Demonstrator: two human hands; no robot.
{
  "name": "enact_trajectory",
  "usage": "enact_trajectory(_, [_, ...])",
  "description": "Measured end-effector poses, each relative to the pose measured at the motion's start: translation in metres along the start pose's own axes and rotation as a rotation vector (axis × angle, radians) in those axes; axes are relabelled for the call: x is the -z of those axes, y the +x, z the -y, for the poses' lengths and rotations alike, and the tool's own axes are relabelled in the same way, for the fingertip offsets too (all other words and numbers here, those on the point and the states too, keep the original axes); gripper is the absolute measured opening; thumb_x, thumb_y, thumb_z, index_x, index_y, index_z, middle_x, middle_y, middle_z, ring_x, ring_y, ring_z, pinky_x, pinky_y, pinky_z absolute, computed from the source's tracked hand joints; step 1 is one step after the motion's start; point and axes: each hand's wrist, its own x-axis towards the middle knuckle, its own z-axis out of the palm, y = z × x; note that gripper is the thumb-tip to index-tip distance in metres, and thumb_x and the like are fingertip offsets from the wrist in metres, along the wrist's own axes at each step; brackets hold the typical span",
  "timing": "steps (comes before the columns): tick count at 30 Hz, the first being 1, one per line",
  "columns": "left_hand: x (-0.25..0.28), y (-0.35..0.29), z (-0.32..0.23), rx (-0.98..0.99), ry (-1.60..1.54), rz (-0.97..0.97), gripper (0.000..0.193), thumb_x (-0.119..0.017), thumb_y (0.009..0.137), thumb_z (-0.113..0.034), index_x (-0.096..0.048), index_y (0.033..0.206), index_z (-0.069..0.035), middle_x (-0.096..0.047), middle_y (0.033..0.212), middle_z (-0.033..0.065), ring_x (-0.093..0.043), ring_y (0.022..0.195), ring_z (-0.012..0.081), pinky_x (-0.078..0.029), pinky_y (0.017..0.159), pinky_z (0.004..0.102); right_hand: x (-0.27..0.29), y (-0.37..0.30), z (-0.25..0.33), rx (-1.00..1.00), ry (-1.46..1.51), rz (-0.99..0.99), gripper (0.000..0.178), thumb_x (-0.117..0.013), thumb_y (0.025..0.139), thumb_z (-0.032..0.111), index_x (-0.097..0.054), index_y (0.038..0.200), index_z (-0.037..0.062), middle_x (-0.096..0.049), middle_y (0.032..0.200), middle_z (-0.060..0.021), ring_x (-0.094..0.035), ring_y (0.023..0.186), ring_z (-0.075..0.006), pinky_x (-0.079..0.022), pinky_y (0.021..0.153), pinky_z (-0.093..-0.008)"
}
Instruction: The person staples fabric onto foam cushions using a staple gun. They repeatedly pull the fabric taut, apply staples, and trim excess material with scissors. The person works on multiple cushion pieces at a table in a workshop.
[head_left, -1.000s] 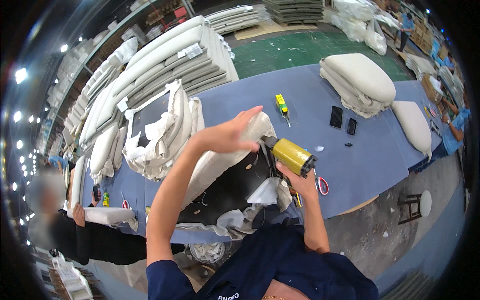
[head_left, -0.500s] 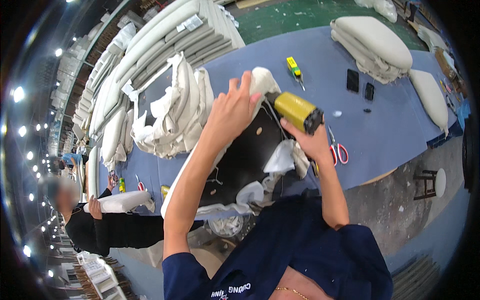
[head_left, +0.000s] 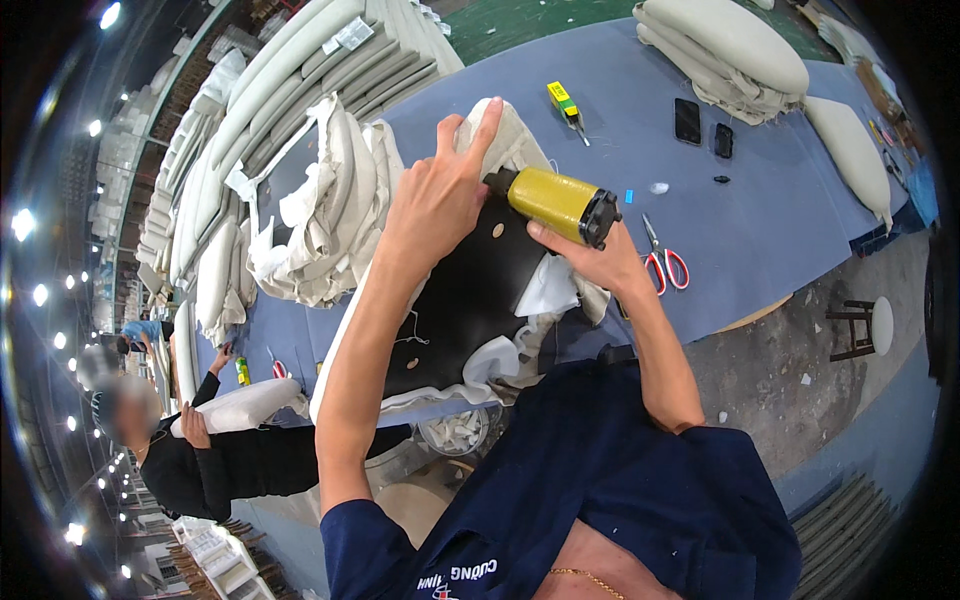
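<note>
On the smooth blue-grey tabletop [head_left: 730, 240] we have a padded cushion [head_left: 515, 140], long and round-cornered, lying directly before the wearer with its dark face up. Its cover is cream woven cloth, turned over the border; inside that border we see a flat, faintly glossy black panel [head_left: 455, 300] bearing tan oval spots [head_left: 498, 230] and a loose pale thread [head_left: 412, 338]. Crumpled white sheeting [head_left: 548, 288], thin and soft-looking, sits along the right side.

Right grip [head_left: 600, 262]: closed around a yellow tool [head_left: 552, 203], stout and rounded, with a black end cap and a dark nose. We note the nose near the cushion's far end; whether it touches, we cannot tell. The handle is largely hidden from us.

Left grip [head_left: 437, 198]: wide, fingers spread, nothing clasped. It lies over the cloth at the cushion's far end; we cannot judge any pressure.

Right of the cushion we record scissors [head_left: 660, 255] with red-and-white handles. Farther off lie a slim yellow-green cutter [head_left: 565, 102] and a flat black phone [head_left: 687, 121]. Left of the cushion: draped cream fabric [head_left: 340, 210], layered and rumpled.
</note>
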Motion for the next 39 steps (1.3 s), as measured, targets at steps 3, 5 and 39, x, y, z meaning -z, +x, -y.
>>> enact_trajectory(3, [0.001,-0.004,-0.002,-0.015,-0.009,0.010,0.104,-0.077,0.077,-0.001,-0.021,0.162,-0.022,-0.046,0.142,0.0320,-0.069,0.076,0.0476,-0.058,0.068,0.0506,0.005,-0.002,0.015,-0.018,0.081,0.076,0.032,-0.082,0.084,0.027,-0.074,0.100,0.0009,-0.074,0.083,-0.0132,-0.070,0.073,-0.0271,-0.054,0.073,-0.0353])
enact_trajectory(5, [0.007,-0.005,-0.007,-0.011,0.002,0.018,0.108,-0.078,0.074,0.000,-0.019,0.162,-0.021,-0.045,0.143,0.0324,-0.069,0.076,0.0474,-0.058,0.069,0.0503,0.005,-0.007,0.017,0.052,0.054,0.084,0.030,-0.081,0.084,0.026,-0.074,0.101,0.0011,-0.075,0.084,-0.0130,-0.070,0.073,-0.0261,-0.054,0.072,-0.0347])
enact_trajectory(39, [0.005,-0.042,0.002,0.185,0.078,-0.006,0.082,-0.069,0.089,-0.009,-0.028,0.159,-0.021,-0.054,0.135,0.0262,-0.069,0.081,0.0468,-0.058,0.073,0.0510,-0.016,-0.010,0.018,-0.131,-0.004,0.147,0.045,-0.086,0.083,0.036,-0.073,0.116,0.0070,-0.072,0.108,-0.0140,-0.067,0.102,-0.0301,-0.051,0.093,-0.0396])
